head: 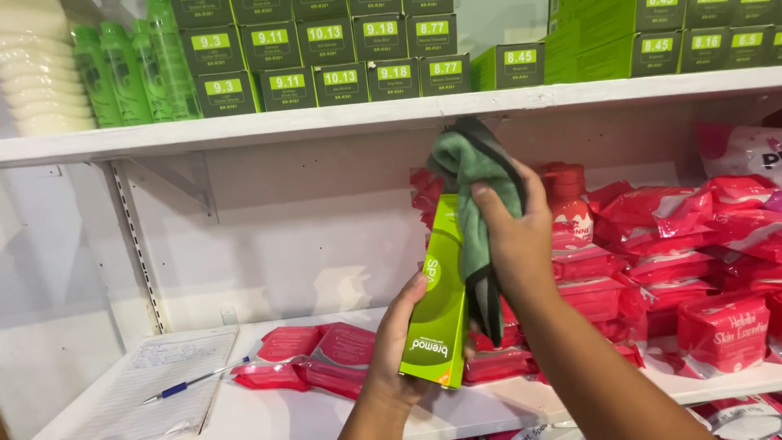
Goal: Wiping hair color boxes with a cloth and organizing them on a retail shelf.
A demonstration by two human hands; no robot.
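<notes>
Left hand [399, 346]: grips the lime-green box [437, 301] upright.
Right hand [509, 232]: presses a green cloth [476, 175] on the box's top.
Progress: wiping underway; lower box apparently unwiped.

Bare lower shelf [269, 407] lies open toward 9 o'clock of the hands; a notepad [155, 379], pen [195, 380] and 2 flat pink packets [305, 363] interrupt it. Stacked pink packs [700, 269] block 3 o'clock; the upper shelf [326, 122] caps 12 o'clock.

Lime carton [436, 310]: glossy smooth card. Cloth [476, 175] over its top: soft matt green fabric (dark edging). Red packs [721, 330] right of carton: shiny crinkled plastic film.
</notes>
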